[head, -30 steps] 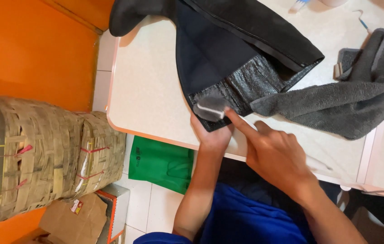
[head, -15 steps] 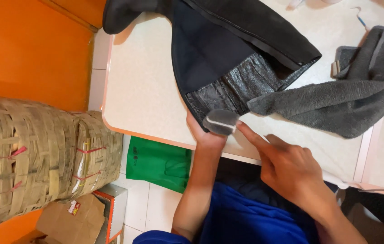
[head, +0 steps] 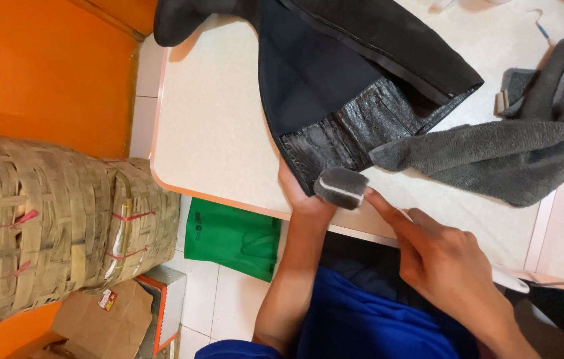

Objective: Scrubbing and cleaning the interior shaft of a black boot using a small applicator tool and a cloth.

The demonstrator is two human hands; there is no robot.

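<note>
A cream tabletop with a rounded, pink-edged corner fills the far middle of the view, and a grey towel lies across its right part. To the left stands a woven bamboo basket bound with red ties against an orange wall. On the white tiled floor near the tabletop's corner lie a green cloth bag and, further left, a piece of brown cardboard.

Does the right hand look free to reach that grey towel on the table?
Probably yes. The right hand points a finger at the small grey pad, and the grey towel lies just beyond on the table, with only bare tabletop between them.
</note>
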